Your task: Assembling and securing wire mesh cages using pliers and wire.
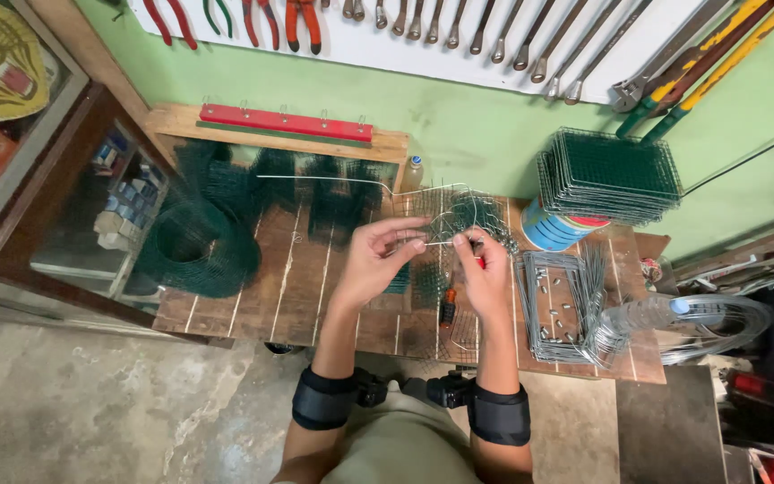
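Note:
Both hands work over the middle of a wooden bench [270, 296]. My left hand [374, 260] pinches a thin silver wire [333, 179] that runs from my fingers up and left across the bench. My right hand [485, 273] grips the same wire close to the left fingertips, with a small red-handled tool partly hidden in the palm. Just behind the hands lies a tangled wire mesh piece [472, 213]. A small orange-and-black tool [448, 306] lies on the bench below my right hand.
A roll of dark green wire mesh [197, 246] fills the bench's left side. Bent wire frames [555, 305] and a coil of wire [718, 323] lie at right. A stack of green mesh panels [606, 175] rests on a can. Pliers and wrenches [494, 31] hang on the wall.

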